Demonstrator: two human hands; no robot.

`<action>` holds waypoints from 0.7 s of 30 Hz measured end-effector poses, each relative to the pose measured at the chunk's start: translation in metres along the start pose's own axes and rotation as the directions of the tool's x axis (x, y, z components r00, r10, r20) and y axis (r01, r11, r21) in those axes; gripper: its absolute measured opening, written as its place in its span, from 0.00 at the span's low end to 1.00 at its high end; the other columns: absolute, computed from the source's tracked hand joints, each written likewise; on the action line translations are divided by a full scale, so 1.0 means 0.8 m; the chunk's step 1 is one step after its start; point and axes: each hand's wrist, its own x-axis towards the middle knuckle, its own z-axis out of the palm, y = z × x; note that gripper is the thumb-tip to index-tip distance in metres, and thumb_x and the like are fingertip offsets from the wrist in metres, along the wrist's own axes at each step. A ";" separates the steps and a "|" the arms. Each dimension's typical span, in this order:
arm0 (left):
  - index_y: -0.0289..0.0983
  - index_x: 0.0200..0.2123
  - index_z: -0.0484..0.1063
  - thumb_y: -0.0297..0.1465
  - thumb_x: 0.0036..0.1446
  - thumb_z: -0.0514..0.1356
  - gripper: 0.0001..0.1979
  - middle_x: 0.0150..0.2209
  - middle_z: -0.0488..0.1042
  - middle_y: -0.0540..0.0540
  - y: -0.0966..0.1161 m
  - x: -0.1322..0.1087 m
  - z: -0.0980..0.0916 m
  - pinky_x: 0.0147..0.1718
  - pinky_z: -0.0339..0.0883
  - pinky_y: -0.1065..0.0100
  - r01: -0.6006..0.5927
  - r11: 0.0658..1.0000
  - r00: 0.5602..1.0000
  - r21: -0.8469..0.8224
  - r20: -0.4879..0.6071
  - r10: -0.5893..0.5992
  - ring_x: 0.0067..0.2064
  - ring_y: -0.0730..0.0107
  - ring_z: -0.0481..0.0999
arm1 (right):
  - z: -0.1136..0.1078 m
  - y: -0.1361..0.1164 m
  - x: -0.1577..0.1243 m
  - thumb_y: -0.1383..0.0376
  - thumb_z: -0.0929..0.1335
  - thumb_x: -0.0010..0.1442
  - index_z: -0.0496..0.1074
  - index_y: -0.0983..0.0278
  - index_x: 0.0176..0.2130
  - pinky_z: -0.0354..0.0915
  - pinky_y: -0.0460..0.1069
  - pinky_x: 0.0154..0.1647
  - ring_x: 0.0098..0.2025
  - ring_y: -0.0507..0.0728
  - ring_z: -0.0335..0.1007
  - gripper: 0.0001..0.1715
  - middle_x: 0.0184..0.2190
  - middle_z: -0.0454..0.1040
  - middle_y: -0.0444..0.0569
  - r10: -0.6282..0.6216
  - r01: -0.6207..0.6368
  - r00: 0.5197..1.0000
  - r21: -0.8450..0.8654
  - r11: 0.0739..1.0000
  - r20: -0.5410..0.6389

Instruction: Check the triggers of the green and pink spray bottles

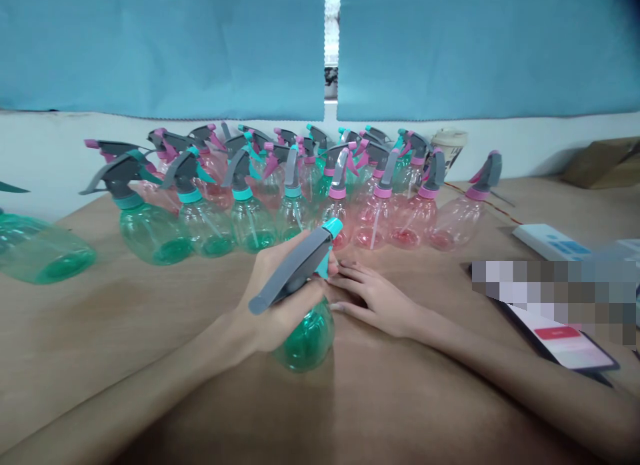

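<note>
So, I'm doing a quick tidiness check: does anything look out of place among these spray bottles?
A takeaway cup stands behind the pink-collared spray bottles, the only non-bottle in the group. A thin red wire also trails across the table beside them.

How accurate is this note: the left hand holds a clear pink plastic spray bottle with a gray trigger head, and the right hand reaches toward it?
Not quite: the bottle is green, not pink. The head view shows the left hand holding a clear green plastic spray bottle with a gray trigger head, and the right hand reaching toward it.
</note>
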 end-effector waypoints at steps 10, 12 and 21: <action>0.41 0.29 0.64 0.28 0.48 0.53 0.03 0.25 0.66 0.53 -0.006 -0.002 0.003 0.24 0.60 0.68 0.054 0.998 0.998 -0.038 -0.037 -0.056 0.25 0.71 0.66 | 0.000 0.001 0.000 0.48 0.60 0.64 0.64 0.64 0.60 0.53 0.62 0.64 0.66 0.63 0.50 0.33 0.62 0.61 0.59 0.009 -0.009 1.000 0.001 1.000 0.011; 0.41 0.31 0.63 0.30 0.48 0.55 0.04 0.22 0.63 0.55 -0.006 -0.004 0.004 0.22 0.58 0.70 0.115 0.993 0.993 -0.016 -0.021 -0.115 0.23 0.72 0.64 | 0.000 0.000 0.000 0.48 0.60 0.64 0.63 0.63 0.60 0.53 0.63 0.63 0.66 0.63 0.50 0.33 0.63 0.60 0.58 0.005 -0.005 1.000 0.013 1.000 0.004; 0.41 0.27 0.59 0.29 0.47 0.53 0.03 0.22 0.64 0.54 -0.007 -0.003 0.009 0.25 0.62 0.68 0.130 0.990 0.986 0.058 -0.111 -0.124 0.25 0.69 0.69 | 0.000 0.001 0.000 0.48 0.60 0.64 0.63 0.62 0.61 0.53 0.64 0.63 0.66 0.64 0.50 0.33 0.63 0.59 0.58 0.008 -0.008 1.000 0.027 1.000 0.002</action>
